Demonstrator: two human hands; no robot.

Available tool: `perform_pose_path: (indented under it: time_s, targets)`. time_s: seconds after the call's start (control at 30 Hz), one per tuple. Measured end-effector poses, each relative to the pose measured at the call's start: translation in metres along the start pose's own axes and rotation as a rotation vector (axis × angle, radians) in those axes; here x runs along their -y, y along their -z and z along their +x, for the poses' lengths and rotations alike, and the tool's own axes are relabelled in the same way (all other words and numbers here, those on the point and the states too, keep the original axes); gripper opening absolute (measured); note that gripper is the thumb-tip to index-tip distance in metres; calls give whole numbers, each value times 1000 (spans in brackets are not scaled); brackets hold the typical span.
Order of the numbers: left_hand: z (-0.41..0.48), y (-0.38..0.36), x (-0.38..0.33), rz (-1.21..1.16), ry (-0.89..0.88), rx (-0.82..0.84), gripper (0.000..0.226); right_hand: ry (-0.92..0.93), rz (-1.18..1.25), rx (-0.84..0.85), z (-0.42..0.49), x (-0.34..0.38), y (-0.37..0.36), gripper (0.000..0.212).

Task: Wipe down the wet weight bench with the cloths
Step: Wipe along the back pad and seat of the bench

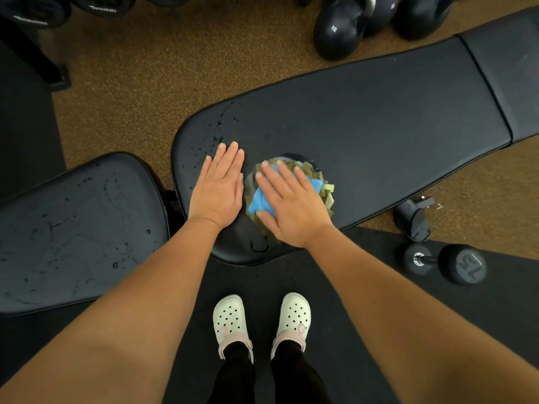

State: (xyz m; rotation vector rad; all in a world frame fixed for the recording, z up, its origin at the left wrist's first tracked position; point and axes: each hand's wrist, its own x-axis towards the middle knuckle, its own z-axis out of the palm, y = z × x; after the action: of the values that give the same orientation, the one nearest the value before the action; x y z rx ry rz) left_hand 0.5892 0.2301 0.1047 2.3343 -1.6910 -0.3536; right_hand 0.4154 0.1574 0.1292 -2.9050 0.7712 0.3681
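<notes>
1. I am laying my left hand [217,189] flat on the long black padded weight bench [364,126]. Its fingers [230,158] are straight, pressed close together and holding nothing.
2. I am pressing my right hand [291,205] flat onto a bunched bright blue cloth [262,201], which is lying over a frayed olive-green cloth [328,193]. These fingers [280,176] are straight and slightly spread, not curling round the fabric.
3. Both cloths are sitting on the bench pad directly under my right fingers, just beside my left hand. My right palm is hiding their middle, and their edges are looking blurred.
4. Water droplets [217,129] are beading on the pad just beyond my left fingertips and to their left.
5. A separate black seat pad [78,228], also dotted with water, is lying well to the left of my left fingers across a narrow gap.
6. Round black kettlebells [338,33] are standing on the brown speckled floor [131,77], far beyond my right fingers on the other side of the bench.
7. Right of my right hand, past the bench edge, a black wheeled bench foot [414,217] and a black dumbbell marked 15 [455,263] are sitting near each other.
8. My pale green perforated clogs [230,322] are standing on the black rubber mat [364,301], nearer to me than both hands, between my forearms.
</notes>
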Motion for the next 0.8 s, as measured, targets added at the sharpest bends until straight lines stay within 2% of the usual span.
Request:
perform_pose_path:
  time_s: [0.07,0.13,0.17,0.27,0.33,0.37,0.5,0.53,0.57,0.63,0.73,0.8]
  targets:
    - [-1,0,-2,15,22,-5,50,-241,60,-53,5,21,1,68]
    - [-3,0,-5,17,38,-3,50,-282,78,-42,-1,44,-3,67]
    - [-4,0,-5,14,45,-1,50,-207,55,-15,-8,49,-7,67]
    - [-12,0,-3,18,54,0,51,194,-43,52,-27,27,-7,67]
    - [-18,0,-2,16,58,3,51,323,-96,70,-30,0,-6,67]
    - [-20,0,-1,12,59,5,50,264,-98,54,-29,-10,-6,67]
    - [-21,-1,-2,3,70,-2,51,-311,47,-83,-22,16,-3,67]
    - [-21,-1,-2,1,69,-1,51,-342,63,-81,-21,35,-5,68]
    - [-22,-1,-2,-3,67,1,51,-283,56,-47,-24,52,-9,68]
    - [-22,-1,1,-8,55,6,51,-29,-4,27,-37,71,-16,68]
    - [-21,-1,2,-2,44,1,50,311,-109,65,-48,42,-17,68]
    - [-21,-2,2,-5,49,6,50,425,-171,49,-48,9,-18,69]
